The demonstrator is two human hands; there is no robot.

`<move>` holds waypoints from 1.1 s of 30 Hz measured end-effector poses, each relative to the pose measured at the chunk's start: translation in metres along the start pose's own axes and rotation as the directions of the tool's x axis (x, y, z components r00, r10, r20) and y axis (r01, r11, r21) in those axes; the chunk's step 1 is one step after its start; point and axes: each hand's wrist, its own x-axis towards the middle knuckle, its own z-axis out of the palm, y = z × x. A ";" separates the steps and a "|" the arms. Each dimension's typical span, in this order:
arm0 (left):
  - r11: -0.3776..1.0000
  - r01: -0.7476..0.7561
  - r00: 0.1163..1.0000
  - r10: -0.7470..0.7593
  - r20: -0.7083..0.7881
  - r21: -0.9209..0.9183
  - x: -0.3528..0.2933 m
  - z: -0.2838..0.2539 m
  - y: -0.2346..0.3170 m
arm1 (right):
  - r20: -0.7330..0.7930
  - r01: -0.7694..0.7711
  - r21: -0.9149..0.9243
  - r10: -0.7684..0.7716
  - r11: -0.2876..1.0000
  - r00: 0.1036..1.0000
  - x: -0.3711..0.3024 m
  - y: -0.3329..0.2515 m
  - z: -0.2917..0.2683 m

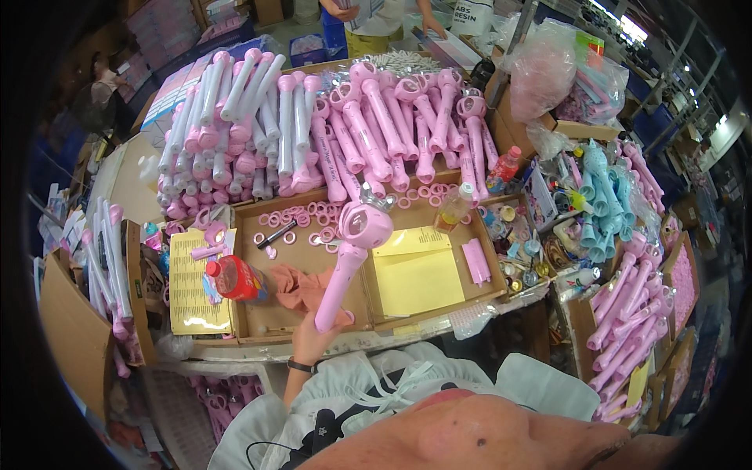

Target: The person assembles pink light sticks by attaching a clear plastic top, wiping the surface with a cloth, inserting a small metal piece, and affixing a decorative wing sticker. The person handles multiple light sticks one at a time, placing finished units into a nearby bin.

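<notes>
My left hand point(311, 340), with a dark band at the wrist, is closed round the lower end of a pink toy wand point(345, 278). The wand stands tilted over the workbench, its round head up, with a clear window and a silver crown on top. Beside the hand, a crumpled orange-brown cloth point(301, 290) lies in the cardboard tray point(258, 323), partly behind the wand. Loose pink rings point(317, 219) and a dark marker-like stick point(276, 234) lie farther back in that tray. My right hand is out of view.
Pink wands point(368, 133) and white-tubed wands point(254, 94) are heaped behind the tray. A red-capped bottle point(235, 278) stands left, near yellow sheets point(415, 282). Another bottle point(454, 207) stands behind. Light-blue toy parts point(603, 196) and boxed pink wands point(634, 305) are right. A person's hand point(345, 11) shows beyond.
</notes>
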 end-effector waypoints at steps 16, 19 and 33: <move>0.997 -0.020 0.986 0.033 0.164 -0.081 -0.012 0.019 -0.021 | -0.023 0.095 -0.037 -0.095 0.995 0.995 0.036 -0.027 0.050; 0.981 0.038 0.980 0.001 0.200 -0.190 -0.016 0.018 -0.021 | -0.023 0.101 -0.037 -0.102 0.994 0.995 0.036 -0.030 0.056; 0.941 0.095 0.989 -0.051 0.140 -0.325 -0.050 0.046 -0.068 | -0.047 0.213 -0.089 -0.217 0.973 0.975 0.087 -0.057 0.097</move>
